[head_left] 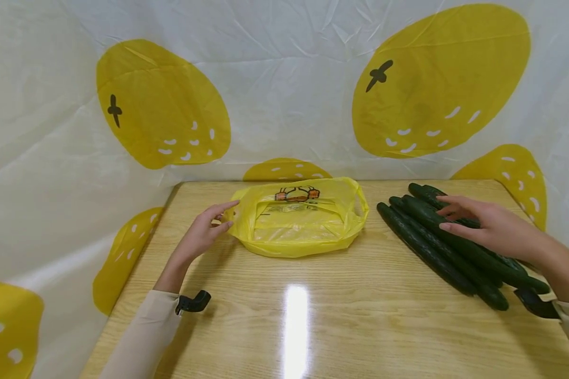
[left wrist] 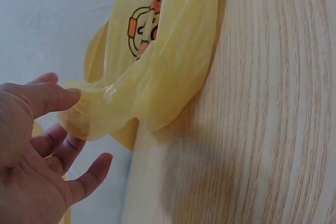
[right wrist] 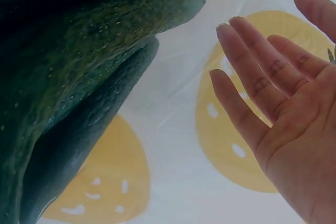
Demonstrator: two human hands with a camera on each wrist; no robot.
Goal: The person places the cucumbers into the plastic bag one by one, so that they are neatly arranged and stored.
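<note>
A yellow plastic bag [head_left: 298, 247] with a printed cartoon lies on the wooden table, its mouth spread wide. At its left end is my left hand [head_left: 203, 231], fingers spread and loosely bent around the handle end. In the left wrist view, the left hand [left wrist: 37, 140] has fingertips on both sides of the bag's handle [left wrist: 94, 111], touching it without a visible tight grip. My right hand [head_left: 498, 226] hovers over a pile of dark green cucumbers [head_left: 436, 252]. In the right wrist view the right hand [right wrist: 289, 98] has extended fingers, apart from the cucumbers [right wrist: 105, 40].
The wooden table [head_left: 246, 316] reflects a bright strip of light at its front. A white sheet [head_left: 284, 105] with yellow fruit prints hangs behind the table and along its left side. Black wrist mounts [head_left: 193, 302] sit by both sleeves.
</note>
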